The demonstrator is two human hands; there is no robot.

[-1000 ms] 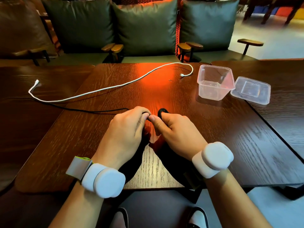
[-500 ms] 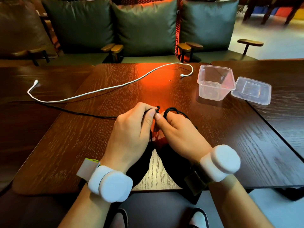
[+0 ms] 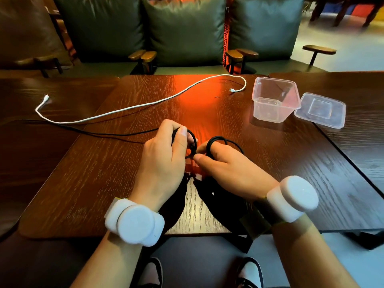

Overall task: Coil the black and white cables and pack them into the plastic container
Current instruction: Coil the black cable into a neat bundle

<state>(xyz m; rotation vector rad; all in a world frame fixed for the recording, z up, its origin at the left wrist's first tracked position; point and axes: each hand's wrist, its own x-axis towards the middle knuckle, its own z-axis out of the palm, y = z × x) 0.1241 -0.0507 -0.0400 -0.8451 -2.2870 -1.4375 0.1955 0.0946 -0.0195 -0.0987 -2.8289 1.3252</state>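
Forming small loops above the middle of the table (image 3: pixel 99 183), the black cable (image 3: pixel 217 137) is pinched in the curled fingers of the left hand (image 3: pixel 164 159) and right hand (image 3: pixel 226 169) (its tail trails leftward). Beyond it the white cable (image 3: pixel 128 109) lies stretched out, and the plastic container (image 3: pixel 270 114) stands at right beside its lid (image 3: pixel 322 110).

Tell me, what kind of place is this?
Probably a café or lounge: several dark wooden tables stand side by side, a long green-cushioned sofa runs behind them, and small wooden armrests split it into seats.
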